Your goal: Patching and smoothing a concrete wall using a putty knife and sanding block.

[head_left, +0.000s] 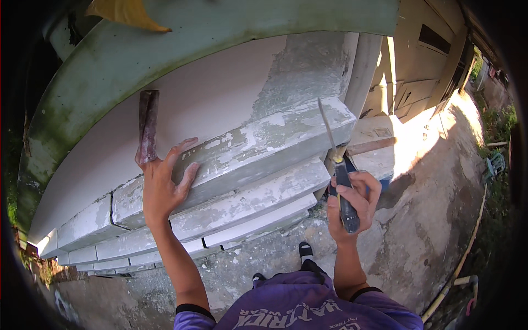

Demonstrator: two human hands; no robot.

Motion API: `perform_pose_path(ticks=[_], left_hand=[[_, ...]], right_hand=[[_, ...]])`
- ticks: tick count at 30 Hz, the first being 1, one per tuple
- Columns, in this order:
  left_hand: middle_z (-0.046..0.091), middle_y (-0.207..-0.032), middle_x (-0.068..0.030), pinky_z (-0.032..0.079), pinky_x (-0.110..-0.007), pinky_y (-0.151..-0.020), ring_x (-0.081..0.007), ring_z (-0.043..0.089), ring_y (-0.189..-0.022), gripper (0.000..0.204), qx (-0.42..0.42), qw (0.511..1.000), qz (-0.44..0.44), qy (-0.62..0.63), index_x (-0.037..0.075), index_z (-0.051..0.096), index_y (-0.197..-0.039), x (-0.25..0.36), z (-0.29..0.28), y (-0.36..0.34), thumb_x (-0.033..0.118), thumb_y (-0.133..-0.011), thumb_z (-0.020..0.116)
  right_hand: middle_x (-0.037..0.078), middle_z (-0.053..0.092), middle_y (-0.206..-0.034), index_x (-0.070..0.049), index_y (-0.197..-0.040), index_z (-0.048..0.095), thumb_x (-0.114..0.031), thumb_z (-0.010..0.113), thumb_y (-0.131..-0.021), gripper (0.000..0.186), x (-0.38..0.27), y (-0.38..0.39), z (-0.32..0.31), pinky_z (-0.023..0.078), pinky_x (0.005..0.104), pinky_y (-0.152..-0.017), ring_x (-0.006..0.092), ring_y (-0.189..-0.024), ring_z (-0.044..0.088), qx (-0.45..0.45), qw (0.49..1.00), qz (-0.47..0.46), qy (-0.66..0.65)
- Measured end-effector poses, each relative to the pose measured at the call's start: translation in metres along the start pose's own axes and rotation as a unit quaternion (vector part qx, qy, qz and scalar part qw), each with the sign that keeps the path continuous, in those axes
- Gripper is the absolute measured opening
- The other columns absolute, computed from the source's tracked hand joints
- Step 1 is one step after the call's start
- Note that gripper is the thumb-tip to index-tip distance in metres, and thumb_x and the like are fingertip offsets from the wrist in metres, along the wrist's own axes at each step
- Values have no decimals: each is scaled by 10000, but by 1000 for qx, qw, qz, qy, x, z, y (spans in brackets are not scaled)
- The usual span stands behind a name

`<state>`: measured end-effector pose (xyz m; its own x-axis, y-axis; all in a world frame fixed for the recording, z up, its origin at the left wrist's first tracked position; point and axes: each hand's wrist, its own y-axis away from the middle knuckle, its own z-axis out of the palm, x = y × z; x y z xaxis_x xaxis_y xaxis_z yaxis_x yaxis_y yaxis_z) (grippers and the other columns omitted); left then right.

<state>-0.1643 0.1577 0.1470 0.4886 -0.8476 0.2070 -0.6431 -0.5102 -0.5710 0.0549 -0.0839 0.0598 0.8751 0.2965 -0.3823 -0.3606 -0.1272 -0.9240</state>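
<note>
My right hand [355, 201] grips what looks like a putty knife [346, 206], with a black handle and yellow collar. Its thin blade, seen nearly edge-on, points up and away, over the right end of a stepped ledge [242, 148] patched with white and grey. My left hand [165, 179] is raised over that ledge, thumb and one finger spread. Between its other fingers a dark reddish-brown folded strip [148, 124], perhaps sandpaper, stands out against the white surface [214, 82]. Whether the left fingertips touch the surface cannot be told.
A curved green, stained edge [165, 47] arches over the far side, with a yellow leaf [129, 14] hanging above it. At the right stand a low block [374, 135] and a beige wall [418, 60]. Stained concrete floor [418, 242] runs below; a long pole [467, 253] lies along its right side.
</note>
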Motion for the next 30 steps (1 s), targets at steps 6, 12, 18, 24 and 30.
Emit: perform_pose_path(ticks=[6, 12, 18, 24, 30], left_hand=[[619, -1283, -146, 144, -475, -1186, -359, 343, -1337, 405, 36, 998, -29, -51, 202, 623, -1328, -10, 4, 4, 303, -936, 645], [645, -1279, -99, 119, -488, -1195, -354, 394, -1326, 408, 35, 997, -32, -64, 188, 626, -1319, -5, 5, 1, 253, -920, 677], [629, -1328, -64, 148, -464, -1201, -337, 377, -1343, 428, 19, 997, -39, -58, 164, 606, -1320, -3, 4, 0, 207, -906, 707], [621, -1315, -99, 201, -462, -1184, -339, 392, -1330, 448, -7, 997, -56, -57, 200, 607, -1335, 0, 1, -1, 218, -901, 715], [650, -1109, -176, 307, -454, -1082, -356, 517, -1091, 455, 5, 999, 1, -37, 242, 597, -1347, -1, -2, 1, 289, -908, 709]], right_hand=[[146, 607, -1260, -80, -1123, 718, 89, 780, -704, 456, -23, -10, 49, 574, 378, -811, 305, -1038, 662, -228, 952, -7, -204], [139, 628, -1221, -52, -1041, 729, 79, 769, -735, 336, 3, -16, 30, 568, 369, -806, 311, -1030, 654, -228, 960, 7, -161], [127, 683, -1090, -16, -946, 722, 44, 746, -765, 192, 73, -67, -58, 537, 341, -831, 270, -949, 677, -112, 984, 85, 109], [127, 698, -1066, -6, -1003, 723, 8, 743, -818, 186, 84, -60, -92, 521, 326, -849, 250, -939, 684, 45, 953, 131, 271], [147, 700, -1126, -13, -1048, 738, 64, 785, -750, 312, -9, -30, -17, 550, 348, -852, 271, -1000, 680, -27, 996, 52, 68]])
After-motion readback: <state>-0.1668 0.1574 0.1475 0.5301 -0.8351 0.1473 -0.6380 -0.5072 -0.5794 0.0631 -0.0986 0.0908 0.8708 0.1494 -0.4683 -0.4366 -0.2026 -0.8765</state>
